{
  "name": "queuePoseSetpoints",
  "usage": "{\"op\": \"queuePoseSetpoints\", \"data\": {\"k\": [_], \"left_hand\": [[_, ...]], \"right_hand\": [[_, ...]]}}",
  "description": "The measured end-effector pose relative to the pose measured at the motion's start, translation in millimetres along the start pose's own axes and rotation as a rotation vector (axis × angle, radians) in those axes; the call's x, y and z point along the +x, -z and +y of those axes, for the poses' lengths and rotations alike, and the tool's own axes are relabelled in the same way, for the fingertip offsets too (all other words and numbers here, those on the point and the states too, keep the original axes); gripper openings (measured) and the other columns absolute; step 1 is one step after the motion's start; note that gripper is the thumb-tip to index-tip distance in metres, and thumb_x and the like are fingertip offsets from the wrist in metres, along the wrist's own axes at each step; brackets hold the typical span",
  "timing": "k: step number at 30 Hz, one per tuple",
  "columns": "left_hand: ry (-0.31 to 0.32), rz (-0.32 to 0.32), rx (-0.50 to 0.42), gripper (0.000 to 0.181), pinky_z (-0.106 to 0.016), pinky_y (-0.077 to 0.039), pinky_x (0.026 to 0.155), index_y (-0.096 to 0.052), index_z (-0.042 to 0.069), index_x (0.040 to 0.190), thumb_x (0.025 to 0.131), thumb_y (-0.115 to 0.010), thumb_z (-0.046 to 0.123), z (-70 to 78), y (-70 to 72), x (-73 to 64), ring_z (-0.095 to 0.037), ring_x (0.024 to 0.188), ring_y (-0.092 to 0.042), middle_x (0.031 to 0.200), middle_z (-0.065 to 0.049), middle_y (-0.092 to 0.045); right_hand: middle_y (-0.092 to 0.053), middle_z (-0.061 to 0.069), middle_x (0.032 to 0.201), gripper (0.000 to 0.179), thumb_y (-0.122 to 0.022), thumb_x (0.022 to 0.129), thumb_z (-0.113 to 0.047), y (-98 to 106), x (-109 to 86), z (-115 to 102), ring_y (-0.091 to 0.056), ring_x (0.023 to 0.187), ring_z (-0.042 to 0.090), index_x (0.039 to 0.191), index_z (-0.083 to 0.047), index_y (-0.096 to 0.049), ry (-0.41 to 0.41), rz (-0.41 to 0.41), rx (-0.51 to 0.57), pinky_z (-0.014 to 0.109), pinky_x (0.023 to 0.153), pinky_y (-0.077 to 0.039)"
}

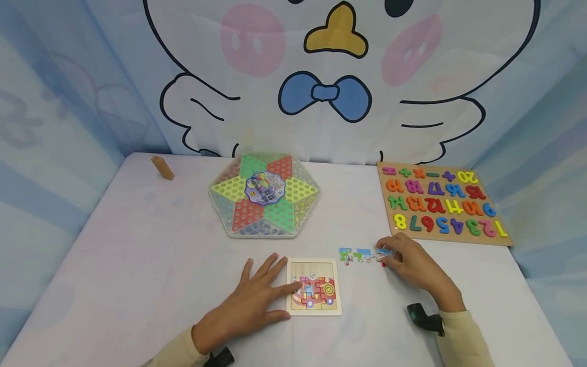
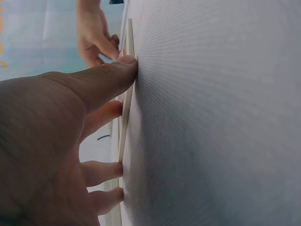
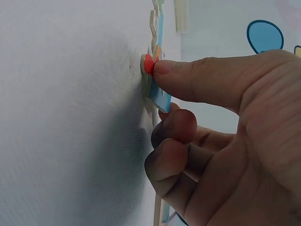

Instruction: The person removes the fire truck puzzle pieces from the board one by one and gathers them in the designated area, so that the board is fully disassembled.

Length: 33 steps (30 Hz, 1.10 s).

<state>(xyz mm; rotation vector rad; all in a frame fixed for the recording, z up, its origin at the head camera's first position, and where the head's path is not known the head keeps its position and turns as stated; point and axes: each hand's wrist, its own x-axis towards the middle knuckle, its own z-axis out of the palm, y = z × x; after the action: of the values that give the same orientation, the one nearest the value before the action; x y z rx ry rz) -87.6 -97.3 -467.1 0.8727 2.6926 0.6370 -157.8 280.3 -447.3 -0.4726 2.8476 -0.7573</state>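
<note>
A small wooden jigsaw tray [image 1: 314, 312] lies on the table, its lower part filled with pieces forming a red vehicle; bare wood shows along the top. My left hand [image 1: 247, 303] rests with fingers spread over the tray's left side. In the left wrist view, the thumb [image 2: 110, 77] touches the tray's edge. To the right, my right hand [image 1: 415, 262] pinches a blue jigsaw piece [image 3: 160, 96] with a red knob, low at the table surface. Two more jigsaw pieces, one green and blue [image 1: 345, 254] and one mostly blue [image 1: 364, 254], lie in a row beside it.
Behind the tray sits a hexagonal Chinese checkers board [image 1: 246, 211] in clear packaging. A number puzzle board [image 1: 399, 234] with colourful digits lies at the back right. A small wooden block [image 1: 162, 168] is at the far left. A printed curtain [image 1: 330, 137] hangs behind the table.
</note>
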Motion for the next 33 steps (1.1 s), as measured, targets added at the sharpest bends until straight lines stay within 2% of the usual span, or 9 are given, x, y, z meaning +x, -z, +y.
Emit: {"op": "queuePoseSetpoints", "data": {"k": [14,33], "left_hand": [[-0.003,0.007,0.024,0.06,-0.077,-0.013,0.111,-0.061,0.032,0.144,0.088,-0.078,0.046,2.0,0.7,0.3,-0.038,0.154,-0.018,0.164,-0.015,-0.032],[-0.006,0.002,0.026,0.06,-0.078,-0.013,0.111,-0.06,0.032,0.144,0.089,-0.076,0.047,1.3,-0.6,0.1,-0.039,0.154,-0.017,0.164,-0.016,-0.032]], "right_hand": [[-0.055,0.006,0.099,0.027,-0.072,0.091,-0.003,-0.2,1.2,-2.0,-0.046,0.08,0.018,0.118,-0.005,-0.07,-0.038,-0.014,-0.017,0.029,0.065,-0.041],[-0.055,0.007,0.101,0.033,-0.072,0.091,-0.004,-2.7,0.4,-4.1,-0.045,0.077,0.017,0.124,-0.006,-0.066,-0.074,-0.015,-0.032,0.029,0.063,-0.04]]}}
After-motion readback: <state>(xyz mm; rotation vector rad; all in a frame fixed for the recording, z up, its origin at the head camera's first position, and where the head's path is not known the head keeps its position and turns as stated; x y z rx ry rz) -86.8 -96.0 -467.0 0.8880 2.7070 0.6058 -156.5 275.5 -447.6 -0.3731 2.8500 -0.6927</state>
